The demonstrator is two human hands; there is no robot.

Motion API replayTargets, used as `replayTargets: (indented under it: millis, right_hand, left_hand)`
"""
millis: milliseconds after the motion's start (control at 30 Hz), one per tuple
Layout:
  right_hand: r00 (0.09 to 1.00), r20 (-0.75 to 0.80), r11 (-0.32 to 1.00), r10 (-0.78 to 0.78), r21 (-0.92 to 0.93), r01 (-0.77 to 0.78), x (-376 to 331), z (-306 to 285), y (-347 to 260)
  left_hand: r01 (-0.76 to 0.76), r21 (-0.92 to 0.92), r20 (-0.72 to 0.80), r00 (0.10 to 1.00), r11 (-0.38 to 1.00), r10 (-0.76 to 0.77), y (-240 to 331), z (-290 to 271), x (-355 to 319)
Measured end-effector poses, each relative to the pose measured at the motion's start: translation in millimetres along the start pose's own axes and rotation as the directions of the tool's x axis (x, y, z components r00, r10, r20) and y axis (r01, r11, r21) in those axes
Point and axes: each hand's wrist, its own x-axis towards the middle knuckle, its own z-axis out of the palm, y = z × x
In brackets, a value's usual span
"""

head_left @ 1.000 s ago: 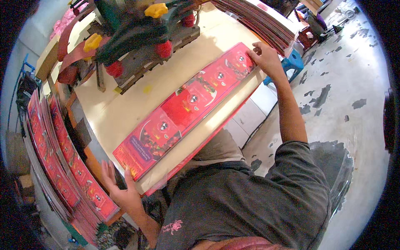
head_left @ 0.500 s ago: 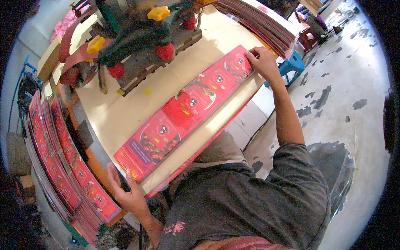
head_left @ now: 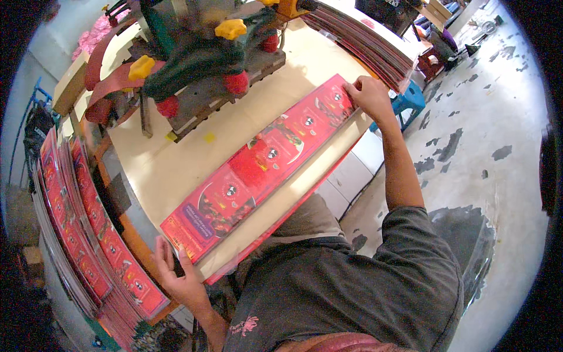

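Observation:
A long red printed strip point(head_left: 265, 167), with food pictures and a purple patch near its left end, lies diagonally across the pale tabletop point(head_left: 146, 170). At its far right corner, the bent fingers of my right hand point(head_left: 372, 97) grip the edge. My left hand point(head_left: 179, 280) is by the near left end, thumb touching the strip's corner and the other fingers stretched apart beyond the end. The thumb and fingers do not close together. Beneath the near edge of the pale surface, another red edge point(head_left: 252, 247) shows.
Beyond the strip stands a dark green machine point(head_left: 193, 76) with yellow knobs point(head_left: 231, 29) and red rollers point(head_left: 236, 82). Stacks of similar red strips point(head_left: 108, 229) lie at left; another stack point(head_left: 358, 44) is at far right. A blue stool point(head_left: 409, 100) stands beside the table.
The strip's far right end and my right hand have come slightly toward me. My left hand stays at the near end. The whole view has shifted a little.

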Motion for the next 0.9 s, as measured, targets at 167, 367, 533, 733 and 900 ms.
replayTargets:
  millis: [167,367,533,733,900]
  right_hand:
    - [0.994,-0.105,0.999,-0.025,0.030,0.028,2,7,10]
    - [0.986,0.112,0.974,0.124,0.175,-0.142,15,5,13]
    - [0.999,-0.011,0.967,0.049,0.250,-0.045,20,21,31]
    - [0.974,0.221,0.907,0.055,0.396,-0.141,13,10,22]
    - [0.998,0.039,0.778,-0.039,0.628,0.006,8,23,32]
  left_hand:
    - [0.001,-0.031,0.026,1.000,1.000,-0.001,5,4,1]
    - [-0.076,0.073,0.087,0.994,0.994,0.069,10,2,3]
    - [-0.022,-0.006,0.059,0.998,1.000,0.023,5,5,5]
    - [-0.002,-0.059,0.065,0.998,0.998,0.006,0,1,5]
    - [0.012,-0.085,0.080,0.997,0.996,-0.005,-4,3,5]
